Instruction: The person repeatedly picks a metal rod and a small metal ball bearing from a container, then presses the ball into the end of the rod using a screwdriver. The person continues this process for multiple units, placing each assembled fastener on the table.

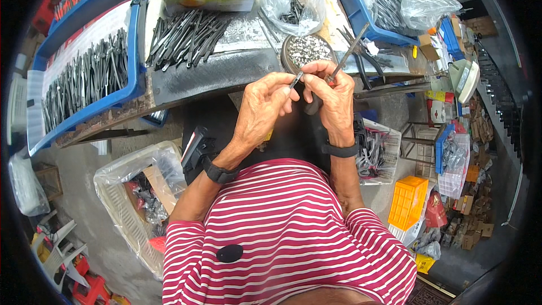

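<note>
Dark little strip [296, 81] sits pinched in the left hand [264, 101]; beside it, the right hand [334, 95] curls round a slender tool [353, 48].

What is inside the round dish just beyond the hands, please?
The round dish holds many small whitish and dark bits. They cover its bottom, and the right hand hides part of its near edge.

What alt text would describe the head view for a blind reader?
A person's left hand pinches a small grey part while the right hand holds a long thin rod. Beyond lie a round dish of small pieces and dark strips on a workbench.
</note>
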Motion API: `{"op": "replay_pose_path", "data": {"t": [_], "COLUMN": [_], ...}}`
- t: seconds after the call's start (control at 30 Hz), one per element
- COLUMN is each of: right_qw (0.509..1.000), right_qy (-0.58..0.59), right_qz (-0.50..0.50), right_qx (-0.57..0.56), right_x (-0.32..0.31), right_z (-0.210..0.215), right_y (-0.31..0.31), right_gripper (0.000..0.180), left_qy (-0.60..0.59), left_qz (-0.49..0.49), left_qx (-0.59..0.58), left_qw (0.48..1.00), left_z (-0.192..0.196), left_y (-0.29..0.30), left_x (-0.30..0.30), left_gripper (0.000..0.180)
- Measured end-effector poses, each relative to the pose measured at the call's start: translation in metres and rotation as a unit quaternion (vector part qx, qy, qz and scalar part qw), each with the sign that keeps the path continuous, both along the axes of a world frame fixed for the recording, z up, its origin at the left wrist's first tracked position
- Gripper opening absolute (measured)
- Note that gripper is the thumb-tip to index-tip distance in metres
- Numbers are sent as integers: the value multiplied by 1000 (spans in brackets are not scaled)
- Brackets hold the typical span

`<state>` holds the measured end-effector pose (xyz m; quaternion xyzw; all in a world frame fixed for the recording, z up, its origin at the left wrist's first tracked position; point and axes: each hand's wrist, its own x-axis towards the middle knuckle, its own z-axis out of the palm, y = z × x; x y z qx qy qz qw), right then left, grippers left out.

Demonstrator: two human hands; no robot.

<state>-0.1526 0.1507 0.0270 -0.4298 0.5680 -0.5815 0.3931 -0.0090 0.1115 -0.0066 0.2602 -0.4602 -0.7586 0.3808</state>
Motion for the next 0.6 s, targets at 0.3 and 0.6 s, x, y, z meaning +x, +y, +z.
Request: {"op": "replay_pose_path", "data": {"t": [0.3,0.6], "right_qw": [999,999], "right_qy": [28,45], "right_qz": [-13,-12], "right_qx": [8,21], "right_x": [7,11], "right_z": [2,2], "right_y": [0,-1], "right_gripper": [14,19], "left_qy": [23,17], "left_qz": [27,34], "left_qx": [14,30], "left_qw": [999,999], "left_z": [-9,-10], "left_y": [1,0], "left_x": [0,0], "left_gripper": [21,21]}}
